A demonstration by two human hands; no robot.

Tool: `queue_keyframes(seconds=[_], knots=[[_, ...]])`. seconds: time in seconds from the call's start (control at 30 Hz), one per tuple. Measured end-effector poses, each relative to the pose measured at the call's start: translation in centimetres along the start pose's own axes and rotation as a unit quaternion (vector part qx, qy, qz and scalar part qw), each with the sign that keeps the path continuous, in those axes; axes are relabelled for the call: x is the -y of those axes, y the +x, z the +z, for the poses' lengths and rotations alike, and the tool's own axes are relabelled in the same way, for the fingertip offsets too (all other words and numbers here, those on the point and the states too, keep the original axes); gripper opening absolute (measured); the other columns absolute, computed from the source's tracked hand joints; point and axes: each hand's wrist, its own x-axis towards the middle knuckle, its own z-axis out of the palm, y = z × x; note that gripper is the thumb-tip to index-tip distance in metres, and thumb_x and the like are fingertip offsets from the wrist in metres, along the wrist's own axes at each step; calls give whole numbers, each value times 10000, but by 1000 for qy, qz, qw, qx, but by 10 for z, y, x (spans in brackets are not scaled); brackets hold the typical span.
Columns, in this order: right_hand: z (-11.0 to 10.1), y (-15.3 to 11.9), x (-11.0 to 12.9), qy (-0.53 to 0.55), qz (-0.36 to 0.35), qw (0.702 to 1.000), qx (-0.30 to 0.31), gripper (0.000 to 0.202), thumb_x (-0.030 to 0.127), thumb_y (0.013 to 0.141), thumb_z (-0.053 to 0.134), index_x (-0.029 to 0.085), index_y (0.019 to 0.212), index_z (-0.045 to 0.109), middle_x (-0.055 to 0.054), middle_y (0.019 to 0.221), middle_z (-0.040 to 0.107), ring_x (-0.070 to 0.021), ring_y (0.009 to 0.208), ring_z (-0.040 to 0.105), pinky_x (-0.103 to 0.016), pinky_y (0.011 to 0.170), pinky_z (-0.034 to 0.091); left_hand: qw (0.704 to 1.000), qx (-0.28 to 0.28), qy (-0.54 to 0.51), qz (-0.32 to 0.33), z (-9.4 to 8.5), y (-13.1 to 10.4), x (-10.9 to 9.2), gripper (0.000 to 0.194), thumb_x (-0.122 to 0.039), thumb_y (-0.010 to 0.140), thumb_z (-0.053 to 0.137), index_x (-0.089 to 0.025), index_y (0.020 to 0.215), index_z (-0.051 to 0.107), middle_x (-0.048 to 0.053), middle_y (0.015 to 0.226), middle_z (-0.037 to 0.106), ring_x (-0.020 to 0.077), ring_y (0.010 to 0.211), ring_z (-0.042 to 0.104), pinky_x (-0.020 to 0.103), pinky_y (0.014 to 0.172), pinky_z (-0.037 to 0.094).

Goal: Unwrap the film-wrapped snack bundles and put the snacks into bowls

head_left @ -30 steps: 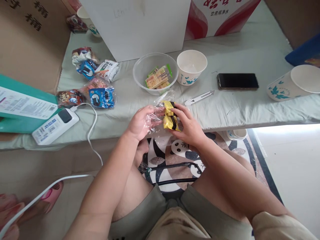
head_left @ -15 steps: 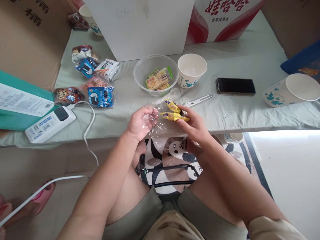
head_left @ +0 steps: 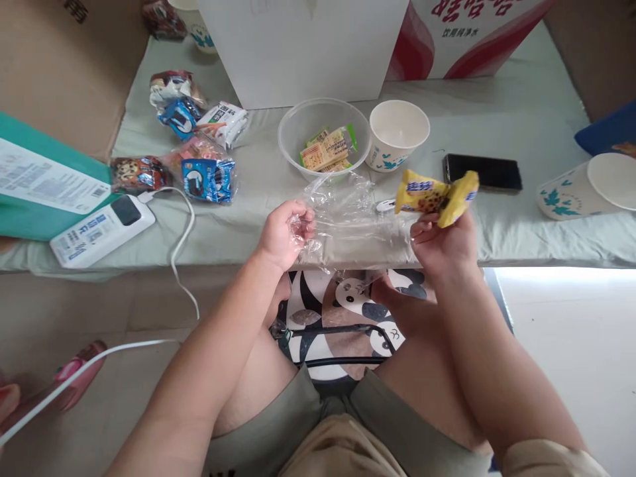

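My left hand (head_left: 288, 233) is closed on one side of a clear plastic bag (head_left: 352, 228), which stretches rightward over the table's front edge. In my right hand (head_left: 447, 245) are yellow snack packets (head_left: 424, 192), held up at the bag's right end; the fingers also seem to touch the film. Behind the bag stands a clear plastic bowl (head_left: 288, 156) with several green-and-cream cracker packets (head_left: 328, 149) in it. A white paper cup (head_left: 397, 136) stands upright beside the bowl. Part of a white utility knife (head_left: 385, 206) shows left of the yellow packets.
A black phone (head_left: 484, 172) lies behind my right hand, and another paper cup (head_left: 566, 192) is tipped over at the right. Wrapped snacks (head_left: 209, 179) and a white power bank (head_left: 104, 232) with a cable lie left. White boxes (head_left: 308, 53) stand at the back.
My right hand has moved right and lifted the yellow packets away from my left hand. The clear bag is now stretched out between both hands. The view has shifted slightly.
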Motion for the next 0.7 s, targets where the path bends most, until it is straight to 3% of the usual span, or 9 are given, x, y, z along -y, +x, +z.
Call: queue_keyframes(seconds=[0.07, 0.13, 0.27, 0.37, 0.47, 0.57, 0.7], knots=[[1, 2, 12, 44, 40, 998, -7, 148, 328, 951, 581, 206, 873, 606, 78, 682, 584, -9, 442, 494, -111, 413, 399, 1000, 0, 15, 8, -1, 2, 0, 193, -240, 602, 621, -184, 595, 436, -36, 625, 479, 29, 441, 351, 169, 389, 227], [-1, 3, 20, 68, 37, 997, -1, 138, 316, 940, 578, 211, 852, 593, 86, 650, 559, -7, 423, 483, -105, 405, 392, 999, 2, 37, 19, -3, 6, 0, 173, -241, 615, 618, -174, 588, 461, -38, 622, 477, 13, 415, 282, 173, 378, 150], [-3, 1, 22, 56, 14, 998, 1, 162, 355, 938, 602, 219, 851, 615, 79, 657, 578, -14, 413, 472, -118, 393, 404, 996, 22, 80, 39, -6, 10, 0, 177, -257, 634, 619, -170, 573, 477, -34, 618, 469, 11, 405, 265, 188, 382, 116], [8, -4, 17, 0, -20, 1000, -5, 237, 427, 960, 603, 217, 858, 639, 68, 681, 608, -25, 418, 464, -141, 380, 406, 992, 39, 115, 36, -8, 12, -2, 191, -270, 649, 628, -171, 581, 480, -29, 626, 482, 15, 405, 267, 197, 386, 106], [38, -3, 13, -38, -68, 997, 1, 261, 432, 985, 588, 213, 859, 649, 51, 738, 647, -35, 507, 547, -141, 398, 415, 990, 45, 132, 30, -10, 11, -3, 205, -286, 666, 636, -176, 596, 477, -28, 628, 483, 25, 415, 285, 203, 389, 115], [80, 16, 9, -90, -120, 988, 23, 242, 441, 983, 587, 227, 886, 644, 29, 810, 682, -60, 616, 621, -162, 452, 458, 989, 43, 140, 31, -10, 12, -3, 198, -295, 673, 627, -180, 598, 485, -24, 624, 476, 37, 423, 304, 214, 388, 125], [130, 54, -7, -262, -118, 949, 128, 287, 515, 978, 568, 237, 925, 615, 15, 823, 679, -90, 635, 636, -221, 555, 527, 985, 49, 159, 37, -10, 13, -1, 181, -293, 678, 601, -182, 573, 504, -25, 572, 432, 51, 422, 311, 225, 395, 139]])
